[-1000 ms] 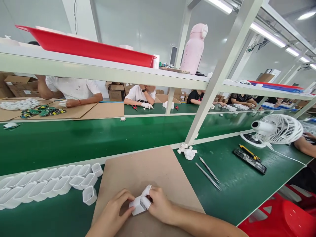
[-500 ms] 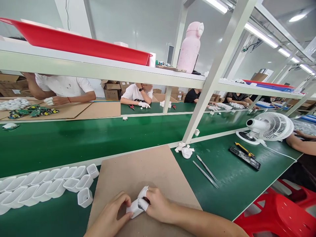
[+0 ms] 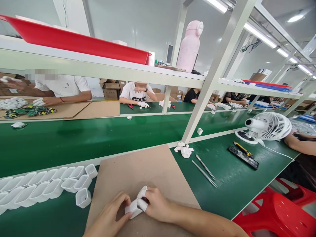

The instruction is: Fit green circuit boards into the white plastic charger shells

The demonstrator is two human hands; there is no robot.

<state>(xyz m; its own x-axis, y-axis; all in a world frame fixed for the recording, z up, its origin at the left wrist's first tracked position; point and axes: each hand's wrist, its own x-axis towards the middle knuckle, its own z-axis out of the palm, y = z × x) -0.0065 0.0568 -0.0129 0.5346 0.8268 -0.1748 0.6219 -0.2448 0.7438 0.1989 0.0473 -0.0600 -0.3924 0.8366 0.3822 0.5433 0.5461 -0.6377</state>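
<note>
On the green surface (image 3: 228, 186), a cardboard sheet (image 3: 138, 168) is laid. The rows of containers (image 3: 51, 189) at left could be toppled if brushed. Near, over the sheet, a white container (image 3: 132, 208) is grasped at opposite ends by the left hand (image 3: 116, 208) and the right hand (image 3: 156, 204); if squeezed unevenly, it could be dropped.

Tube lights (image 3: 260, 35) glow high above red stools (image 3: 291, 210)

Red plastic tray (image 3: 81, 41) at 10 o'clock in view, pale pink cylindrical bottle (image 3: 189, 49) at 1, white round-caged fan (image 3: 270, 126) at 3, glossy red plastic stool (image 3: 278, 210) at 4.
</note>
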